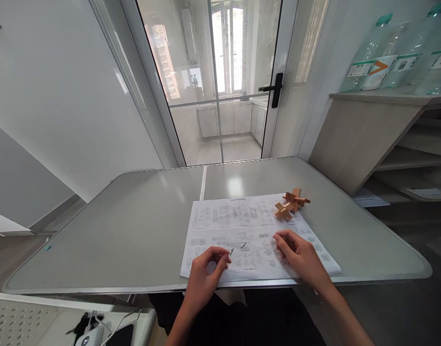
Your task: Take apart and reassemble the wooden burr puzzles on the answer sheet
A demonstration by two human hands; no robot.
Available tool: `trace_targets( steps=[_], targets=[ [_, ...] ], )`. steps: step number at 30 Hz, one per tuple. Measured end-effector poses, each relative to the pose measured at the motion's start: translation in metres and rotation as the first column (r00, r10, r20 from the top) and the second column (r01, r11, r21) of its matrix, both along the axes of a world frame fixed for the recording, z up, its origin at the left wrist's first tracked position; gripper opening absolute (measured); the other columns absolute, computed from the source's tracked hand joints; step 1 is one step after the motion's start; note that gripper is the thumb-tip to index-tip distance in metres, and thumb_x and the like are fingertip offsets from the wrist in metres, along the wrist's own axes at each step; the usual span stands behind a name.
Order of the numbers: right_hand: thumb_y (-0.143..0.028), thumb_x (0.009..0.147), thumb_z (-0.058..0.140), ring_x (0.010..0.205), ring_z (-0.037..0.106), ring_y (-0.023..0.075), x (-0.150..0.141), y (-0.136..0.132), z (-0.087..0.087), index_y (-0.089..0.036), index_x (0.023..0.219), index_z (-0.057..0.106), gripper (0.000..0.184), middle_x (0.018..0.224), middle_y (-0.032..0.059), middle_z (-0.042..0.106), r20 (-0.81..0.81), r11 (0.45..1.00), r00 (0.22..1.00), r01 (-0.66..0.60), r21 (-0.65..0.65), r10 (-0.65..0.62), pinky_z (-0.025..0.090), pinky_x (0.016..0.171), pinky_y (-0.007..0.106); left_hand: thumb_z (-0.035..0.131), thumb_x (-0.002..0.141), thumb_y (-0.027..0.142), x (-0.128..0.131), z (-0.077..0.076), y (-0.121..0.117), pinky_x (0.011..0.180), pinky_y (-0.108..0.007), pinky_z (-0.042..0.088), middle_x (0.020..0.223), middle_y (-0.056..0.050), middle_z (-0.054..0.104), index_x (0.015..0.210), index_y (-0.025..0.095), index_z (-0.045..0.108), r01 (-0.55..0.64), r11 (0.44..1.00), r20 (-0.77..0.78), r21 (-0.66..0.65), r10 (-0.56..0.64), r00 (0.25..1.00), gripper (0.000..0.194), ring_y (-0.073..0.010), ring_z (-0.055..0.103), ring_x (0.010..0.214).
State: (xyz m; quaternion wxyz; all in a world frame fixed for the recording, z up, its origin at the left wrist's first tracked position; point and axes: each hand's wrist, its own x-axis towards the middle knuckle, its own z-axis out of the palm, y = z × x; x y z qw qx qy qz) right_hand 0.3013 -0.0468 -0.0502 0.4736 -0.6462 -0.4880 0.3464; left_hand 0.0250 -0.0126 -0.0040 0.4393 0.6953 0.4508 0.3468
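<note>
small greyish piece (231, 251) is poking out at the fingertips of my left hand (204, 269), just below the centre of the frame; thumb and forefinger are pinching it, though its exact shape is proving too small to tell. my right hand (301, 254) is curling over the right part of the printed paper (223, 230), lower right of centre, fingers bent; whether they are pinching anything, i cannot tell. a small dark thing (243, 245) is lying on the paper between the hands. wooden puzzle pieces (284, 211) are sitting at the paper's upper right corner, apart from both hands.

something this slight is calling, i think, for a light pinch near its edge, so my fingers are not covering it. working low over the white paper is making sense too, since anything slipping is showing up well there. resting my wrists along the bench (133, 240) edge is probably helping steadiness.
</note>
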Motion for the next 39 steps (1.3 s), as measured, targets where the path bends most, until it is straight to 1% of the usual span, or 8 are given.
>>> trace_targets(
  steps=[5, 15, 20, 26, 30, 33, 39],
  targets=[
    [-0.066, 0.093, 0.058, 0.061, 0.059, 0.0190, -0.001, 0.000, 0.000, -0.022, 0.094, 0.068, 0.045, 0.074, 0.0024, 0.066, -0.004, 1.000, 1.000, 0.007, 0.015, -0.007, 0.050, 0.057, 0.029, 0.061, 0.098, 0.044, 0.000, -0.001, 0.000, 0.083, -0.035, 0.056, 0.086, -0.004, 0.076, 0.097, 0.022, 0.070, -0.002, 1.000, -0.001, 0.001, 0.002, 1.000, 0.024, -0.0205, 0.070, 0.079],
    [-0.067, 0.093, 0.058, 0.061, 0.061, 0.0188, -0.004, -0.003, 0.011, -0.023, 0.091, 0.068, 0.045, 0.072, 0.0018, 0.067, 0.030, 1.000, 0.999, 0.013, 0.018, -0.013, 0.051, 0.059, 0.029, 0.061, 0.099, 0.042, -0.002, -0.001, 0.000, 0.084, -0.034, 0.055, 0.087, -0.003, 0.076, 0.097, 0.022, 0.070, 0.006, 1.000, 0.000, -0.004, -0.006, 1.000, 0.022, -0.0195, 0.070, 0.080],
    [-0.070, 0.091, 0.058, 0.060, 0.061, 0.0191, -0.003, -0.002, 0.008, -0.023, 0.091, 0.068, 0.048, 0.072, 0.0014, 0.067, 0.003, 1.000, 1.000, 0.021, 0.004, -0.021, 0.050, 0.057, 0.029, 0.061, 0.099, 0.041, -0.002, -0.002, 0.000, 0.082, -0.034, 0.056, 0.086, -0.003, 0.076, 0.098, 0.022, 0.070, 0.005, 1.000, 0.009, -0.001, -0.005, 1.000, 0.022, -0.0197, 0.071, 0.079],
    [-0.069, 0.091, 0.059, 0.061, 0.061, 0.0190, -0.002, 0.000, 0.003, -0.023, 0.093, 0.067, 0.046, 0.073, 0.0013, 0.067, 0.001, 1.000, 1.000, 0.011, 0.007, -0.011, 0.052, 0.059, 0.029, 0.061, 0.098, 0.043, -0.001, -0.001, 0.000, 0.082, -0.034, 0.056, 0.086, -0.004, 0.077, 0.098, 0.022, 0.069, 0.003, 1.000, 0.001, -0.003, -0.003, 1.000, 0.023, -0.0203, 0.071, 0.079],
    [-0.070, 0.090, 0.058, 0.061, 0.060, 0.0197, -0.002, -0.001, 0.003, -0.023, 0.092, 0.068, 0.048, 0.074, 0.0023, 0.067, -0.006, 1.000, 1.000, 0.015, 0.002, -0.015, 0.053, 0.059, 0.030, 0.061, 0.098, 0.044, -0.001, 0.000, -0.001, 0.081, -0.034, 0.057, 0.086, -0.004, 0.077, 0.097, 0.022, 0.070, -0.001, 1.000, 0.000, 0.005, 0.001, 1.000, 0.024, -0.0206, 0.071, 0.079],
    [-0.067, 0.092, 0.058, 0.061, 0.061, 0.0195, -0.002, -0.001, 0.004, -0.023, 0.093, 0.068, 0.045, 0.074, 0.0025, 0.067, 0.001, 1.000, 1.000, 0.013, 0.010, -0.013, 0.053, 0.060, 0.030, 0.061, 0.098, 0.044, -0.001, 0.000, -0.001, 0.082, -0.035, 0.057, 0.085, -0.004, 0.077, 0.097, 0.023, 0.071, -0.003, 1.000, 0.004, 0.006, 0.003, 1.000, 0.024, -0.0209, 0.072, 0.079],
    [-0.066, 0.093, 0.058, 0.060, 0.060, 0.0187, -0.002, -0.001, 0.004, -0.023, 0.093, 0.068, 0.044, 0.074, 0.0017, 0.067, 0.009, 1.000, 1.000, 0.011, 0.026, -0.011, 0.051, 0.058, 0.029, 0.061, 0.098, 0.043, -0.002, -0.001, -0.001, 0.082, -0.034, 0.056, 0.086, -0.003, 0.077, 0.098, 0.023, 0.071, -0.003, 1.000, -0.004, 0.003, 0.003, 1.000, 0.023, -0.0203, 0.072, 0.079]
  ],
)
